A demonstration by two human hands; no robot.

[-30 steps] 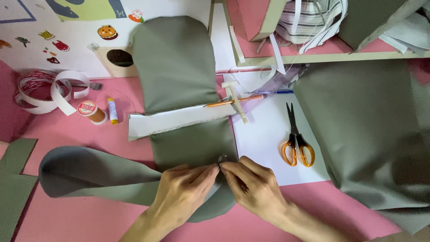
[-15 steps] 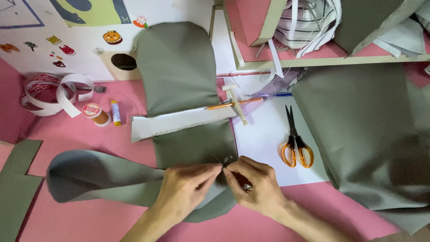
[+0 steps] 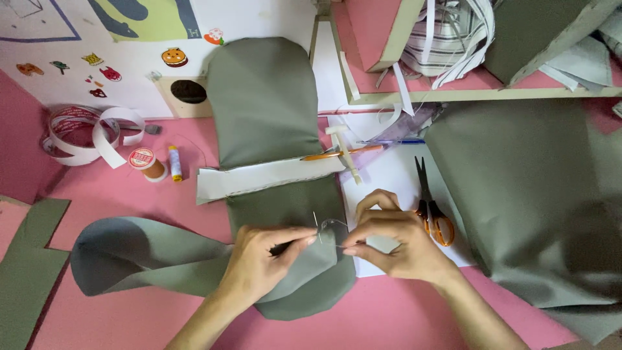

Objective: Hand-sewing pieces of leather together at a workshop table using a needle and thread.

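A long olive-green fabric piece (image 3: 265,110) lies on the pink table, crossed by a white paper strip (image 3: 259,178). My left hand (image 3: 262,266) pinches a thin needle (image 3: 315,227) upright over the fabric's lower part, where a second curved green piece (image 3: 129,256) overlaps. My right hand (image 3: 395,236) is beside it at the fabric's right edge, fingertips pinched on a fine thread (image 3: 334,223) that loops from the needle.
Orange-handled scissors (image 3: 431,204) lie on white paper just right of my right hand. A thread spool (image 3: 148,163) and small yellow tube (image 3: 175,162) sit left, near a roll of white tape (image 3: 84,133). More green fabric (image 3: 531,194) covers the right side; a wooden frame (image 3: 453,94) stands behind.
My hands have drawn slightly apart: the right hand moved right, pulling thread out into a loop, and the needle now stands visible in my left fingers. The view shifted a little.
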